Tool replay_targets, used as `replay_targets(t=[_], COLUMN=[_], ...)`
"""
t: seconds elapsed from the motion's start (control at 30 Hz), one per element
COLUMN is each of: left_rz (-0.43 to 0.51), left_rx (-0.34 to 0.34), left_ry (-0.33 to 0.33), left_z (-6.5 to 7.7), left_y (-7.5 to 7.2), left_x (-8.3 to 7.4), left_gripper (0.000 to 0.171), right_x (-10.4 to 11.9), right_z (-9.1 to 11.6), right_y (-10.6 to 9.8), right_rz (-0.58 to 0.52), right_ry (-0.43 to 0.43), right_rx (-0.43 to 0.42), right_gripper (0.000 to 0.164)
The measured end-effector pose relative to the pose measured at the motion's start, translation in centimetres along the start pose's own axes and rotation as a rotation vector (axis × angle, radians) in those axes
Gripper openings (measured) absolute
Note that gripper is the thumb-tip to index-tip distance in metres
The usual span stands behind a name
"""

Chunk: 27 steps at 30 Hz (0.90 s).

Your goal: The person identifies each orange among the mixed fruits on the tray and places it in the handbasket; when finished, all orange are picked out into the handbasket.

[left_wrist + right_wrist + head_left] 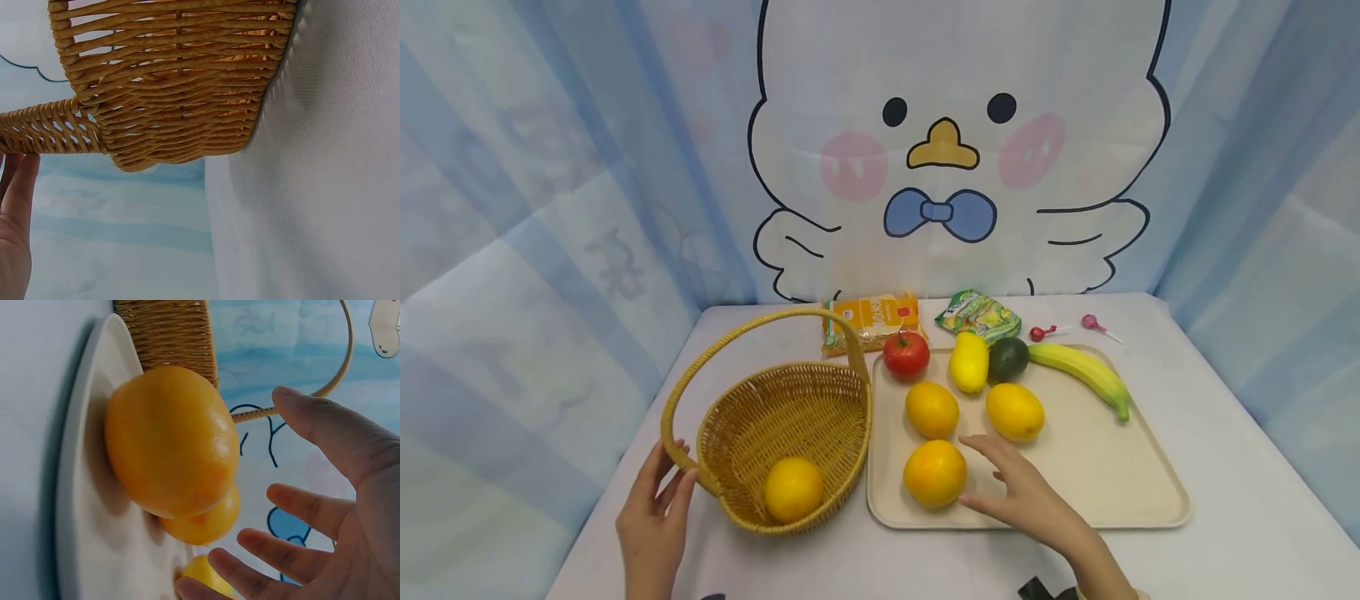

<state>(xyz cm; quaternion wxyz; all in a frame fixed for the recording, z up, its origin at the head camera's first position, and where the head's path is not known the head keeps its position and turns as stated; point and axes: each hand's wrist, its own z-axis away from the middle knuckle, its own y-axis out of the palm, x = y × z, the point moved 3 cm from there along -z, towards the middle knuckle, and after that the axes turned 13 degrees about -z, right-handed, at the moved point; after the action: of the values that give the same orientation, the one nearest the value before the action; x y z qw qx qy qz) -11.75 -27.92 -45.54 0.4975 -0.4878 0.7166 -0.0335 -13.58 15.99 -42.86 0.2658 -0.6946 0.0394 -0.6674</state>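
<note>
A woven wicker basket (782, 417) with a tall hooped handle stands on the left, an orange (793, 490) inside it. Fingers and thumb of my left hand (655, 521) pinch the handle's lower left end; the left wrist view shows fingertips against the wicker handle (50, 128). My right hand (1026, 496) is spread just right of the nearest orange (935, 474) on a cream tray (1120, 483). In the right wrist view, that orange (172, 440) sits apart from the outstretched fingers of the right hand (350, 506). Behind it on the tray lies another orange (932, 410).
Also on the tray are a lemon (1015, 412), a yellow oblong fruit (969, 363), a dark green avocado (1008, 361), a banana (1082, 373) and a red apple (906, 355). Behind lie an orange-yellow packet (876, 321), a green packet (977, 315) and two lollipops (1039, 333).
</note>
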Motion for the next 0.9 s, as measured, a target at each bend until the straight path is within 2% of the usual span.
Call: replay_targets(t=[0.07,0.1,0.17,0.2,0.3,0.33,0.47,0.57,0.6,0.7,0.9], left_rz=[0.028,0.071,0.090,0.067,0.042,0.002,0.080,0.085,0.081,-0.007,-0.029], left_rx=[0.003,-0.002,0.002,0.002,-0.001,0.005,-0.003,-0.001,-0.004,0.006,0.017], left_ry=[0.006,0.010,-0.003,-0.009,-0.014,-0.018,0.008,0.014,0.010,-0.007,-0.043], left_z=[0.0,0.0,0.2,0.2,0.3,0.3,0.2,0.2,0.2,0.2,0.2], left_y=[0.1,0.2,-0.8,-1.2,-1.5,-1.6,-1.3,-1.1,-1.2,-1.5,-1.5], left_x=[0.3,0.6,-1.9,-3.0,-3.7,-3.9,-3.3,-3.2,-3.2,-3.9,-4.2], left_gripper=[0.060,0.058,0.056,0.056,0.057,0.059,0.056,0.057,0.057,0.061,0.063], right_x=[-0.3,-0.4,-0.7,-0.8,-1.1,-1.2,-1.3,-1.5,-1.5,-1.6,-1.6], right_z=[0.3,0.5,0.7,0.8,1.0,1.0,1.2,1.2,1.3,1.2,0.8], right_y=[0.4,0.5,0.8,1.0,1.4,1.6,2.0,2.4,2.5,2.9,3.5], right_rz=[-0.004,-0.004,0.002,0.001,-0.003,-0.007,-0.025,-0.027,-0.027,-0.031,-0.007], right_ry=[0.009,0.008,0.004,0.007,0.022,0.027,0.023,0.006,0.003,0.001,-0.011], right_rx=[-0.006,-0.006,-0.006,-0.006,-0.011,-0.014,-0.022,-0.034,-0.037,-0.037,-0.058], right_gripper=[0.071,0.071,0.072,0.073,0.075,0.076,0.079,0.081,0.081,0.084,0.088])
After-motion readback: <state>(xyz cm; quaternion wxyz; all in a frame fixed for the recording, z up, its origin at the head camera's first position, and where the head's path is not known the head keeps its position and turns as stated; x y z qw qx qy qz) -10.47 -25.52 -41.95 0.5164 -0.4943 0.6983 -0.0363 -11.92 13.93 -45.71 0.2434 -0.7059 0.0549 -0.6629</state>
